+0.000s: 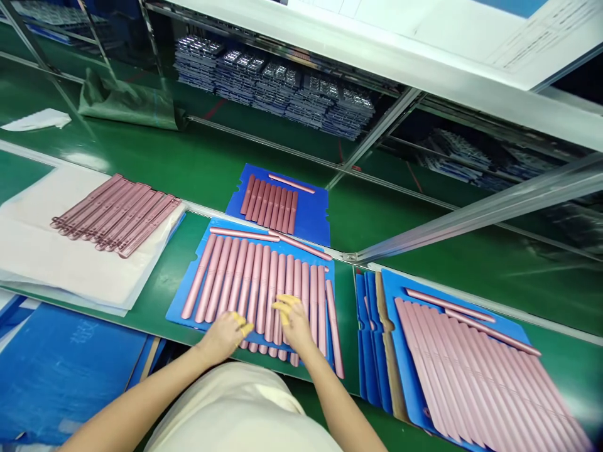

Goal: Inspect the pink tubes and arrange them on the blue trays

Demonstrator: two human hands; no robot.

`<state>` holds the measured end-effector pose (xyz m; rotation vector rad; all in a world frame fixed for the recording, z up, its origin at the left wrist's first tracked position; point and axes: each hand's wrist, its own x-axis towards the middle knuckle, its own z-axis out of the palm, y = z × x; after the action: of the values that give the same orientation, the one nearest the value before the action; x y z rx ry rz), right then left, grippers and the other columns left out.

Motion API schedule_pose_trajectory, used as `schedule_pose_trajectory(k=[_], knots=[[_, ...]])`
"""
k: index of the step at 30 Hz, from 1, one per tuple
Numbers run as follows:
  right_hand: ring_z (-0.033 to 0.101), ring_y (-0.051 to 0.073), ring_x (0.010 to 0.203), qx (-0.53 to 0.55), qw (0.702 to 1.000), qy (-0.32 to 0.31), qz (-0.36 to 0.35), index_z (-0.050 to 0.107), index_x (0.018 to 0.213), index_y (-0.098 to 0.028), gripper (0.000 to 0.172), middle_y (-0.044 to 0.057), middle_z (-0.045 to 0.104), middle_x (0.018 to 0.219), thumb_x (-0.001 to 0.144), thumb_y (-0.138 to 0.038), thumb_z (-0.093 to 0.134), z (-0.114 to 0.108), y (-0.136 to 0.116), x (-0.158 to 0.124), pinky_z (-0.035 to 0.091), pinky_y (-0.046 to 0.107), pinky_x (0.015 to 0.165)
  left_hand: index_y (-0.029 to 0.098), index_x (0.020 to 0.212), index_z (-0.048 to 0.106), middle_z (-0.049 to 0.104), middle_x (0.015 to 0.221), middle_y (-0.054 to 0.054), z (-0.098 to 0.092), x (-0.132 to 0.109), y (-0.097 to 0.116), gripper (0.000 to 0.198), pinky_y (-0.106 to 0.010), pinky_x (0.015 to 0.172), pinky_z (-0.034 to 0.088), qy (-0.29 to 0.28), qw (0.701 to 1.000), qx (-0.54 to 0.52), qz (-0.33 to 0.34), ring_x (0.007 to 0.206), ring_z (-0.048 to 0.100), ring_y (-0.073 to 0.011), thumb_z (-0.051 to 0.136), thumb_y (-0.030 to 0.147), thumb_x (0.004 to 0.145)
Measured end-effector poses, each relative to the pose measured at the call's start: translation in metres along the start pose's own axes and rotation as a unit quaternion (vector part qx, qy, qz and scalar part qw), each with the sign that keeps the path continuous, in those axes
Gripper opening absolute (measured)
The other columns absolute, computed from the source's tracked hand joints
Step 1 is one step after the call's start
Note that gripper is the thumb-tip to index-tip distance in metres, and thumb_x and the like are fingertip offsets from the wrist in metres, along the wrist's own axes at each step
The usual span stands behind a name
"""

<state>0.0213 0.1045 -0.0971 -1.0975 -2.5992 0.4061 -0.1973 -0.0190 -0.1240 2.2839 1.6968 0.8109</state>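
In the head view, a row of long pink rounded bars [241,273] lies on a blue sheet [186,295] in front of me. My left hand [223,337], with yellow finger covers, is bent at the near ends of the bars on the left. Over the middle-right bars is my right hand [296,321], its yellow-covered fingers apart and bent, touching or just above them. I see no bar lifted in either hand. Two pink bars lie crosswise along the sheet's far edge. Beneath the near edge, more pink bar ends [264,349] stick out.
To the right, a blue sheet [393,285] carries more pink bars [475,364], beside upright blue sheets [367,339]. Behind, another blue sheet [313,216] holds shorter-looking bars. White paper [28,232] with pink slotted strips [115,213] lies left. A metal frame post [471,216] rises at right.
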Motion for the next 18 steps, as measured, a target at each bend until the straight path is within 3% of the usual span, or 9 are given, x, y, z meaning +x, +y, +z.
schedule_pose_trajectory(k=[2,5,9,12,18], knots=[[0.056,0.022,0.106,-0.022,0.992,0.063,0.11,0.063,0.108,-0.016,0.042,0.014,0.064,0.11,0.087,-0.016,0.027,-0.007,0.03,-0.029,0.045,0.045,0.091,0.025,0.118,0.054,0.062,0.108,-0.005,-0.017,0.009,-0.032,0.032,-0.036,0.093,0.04,0.061,0.993,-0.007,-0.106,0.103,0.053,-0.0185,0.042,0.023,0.089],[0.063,0.027,0.089,-0.045,0.972,0.101,0.207,0.065,0.1,-0.007,0.042,0.018,0.068,0.094,0.082,-0.021,0.03,-0.01,0.064,-0.075,0.052,0.046,0.078,0.015,0.127,0.045,0.053,0.123,-0.016,-0.039,0.029,-0.102,0.041,-0.047,0.104,0.03,0.159,0.942,-0.006,-0.295,0.121,0.043,-0.0274,0.039,0.027,0.089],[0.064,0.028,0.088,-0.063,0.954,0.117,0.27,0.067,0.094,-0.006,0.04,0.017,0.069,0.091,0.079,-0.023,0.034,-0.002,0.074,-0.111,0.053,0.043,0.08,0.006,0.123,0.047,0.056,0.117,-0.022,-0.051,0.055,-0.181,0.042,-0.044,0.097,0.039,0.179,0.873,-0.067,-0.449,0.113,0.052,-0.0288,0.049,0.022,0.084],[0.06,0.026,0.098,-0.08,0.937,0.13,0.313,0.064,0.103,-0.005,0.04,0.017,0.067,0.099,0.082,-0.023,0.034,0.001,0.071,-0.118,0.049,0.038,0.088,0.01,0.114,0.054,0.061,0.113,-0.014,-0.047,0.068,-0.209,0.033,-0.043,0.093,0.044,0.159,0.847,-0.129,-0.491,0.105,0.058,-0.0231,0.052,0.024,0.085],[0.055,0.027,0.104,-0.115,0.906,0.093,0.396,0.059,0.116,-0.009,0.04,0.016,0.063,0.107,0.079,-0.017,0.045,-0.003,0.076,-0.12,0.044,0.036,0.089,0.009,0.116,0.053,0.057,0.122,-0.015,-0.035,0.075,-0.225,0.034,-0.046,0.099,0.039,0.136,0.822,-0.19,-0.52,0.115,0.052,-0.0243,0.051,0.022,0.085]])
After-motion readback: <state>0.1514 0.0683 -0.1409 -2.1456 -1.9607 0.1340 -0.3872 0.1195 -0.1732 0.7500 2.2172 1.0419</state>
